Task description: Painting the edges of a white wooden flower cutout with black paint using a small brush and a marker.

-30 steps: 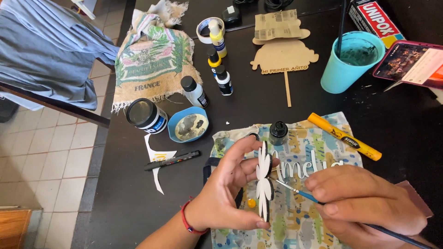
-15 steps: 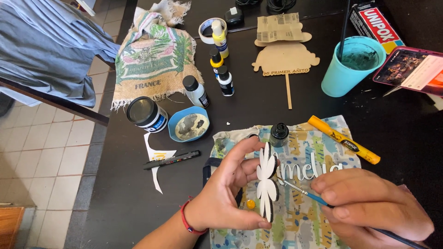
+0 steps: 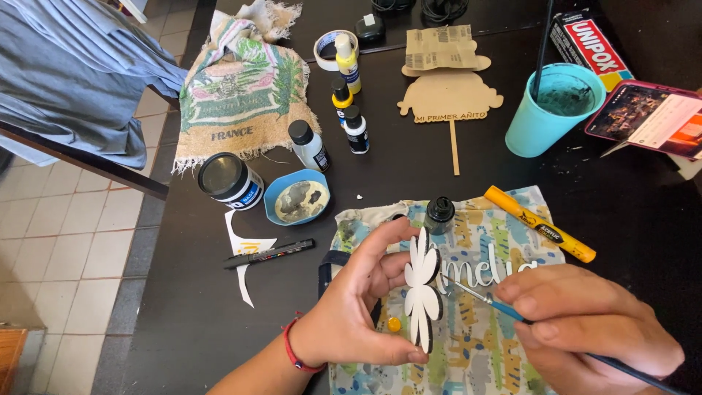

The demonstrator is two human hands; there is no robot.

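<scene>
My left hand (image 3: 356, 307) pinches a white flower-shaped cutout (image 3: 422, 290) on edge, thumb at its bottom and fingers at its top. In my right hand (image 3: 592, 322) is a thin blue-handled paintbrush (image 3: 497, 303), its tip touching the cutout's right edge. Both hands hover over a patterned cloth (image 3: 475, 344) that carries white cut-out lettering (image 3: 491, 265). A small dark paint bottle (image 3: 439, 214) stands at the cloth's top edge. A drop of yellow paint (image 3: 394, 324) lies on the cloth by my left palm.
On the black table (image 3: 183, 322): a blue dish of mixed paint (image 3: 296, 197), a black-lidded jar (image 3: 229, 181), several paint bottles (image 3: 344, 95), a yellow marker (image 3: 540, 224), a black pen (image 3: 268, 253), a teal cup (image 3: 550, 110), a wooden sign cutout (image 3: 450, 99), a burlap sack (image 3: 241, 91), a phone (image 3: 651, 117).
The view has shifted slightly. The brush tip has stayed against the flower cutout's right edge, with both hands nearly still.
</scene>
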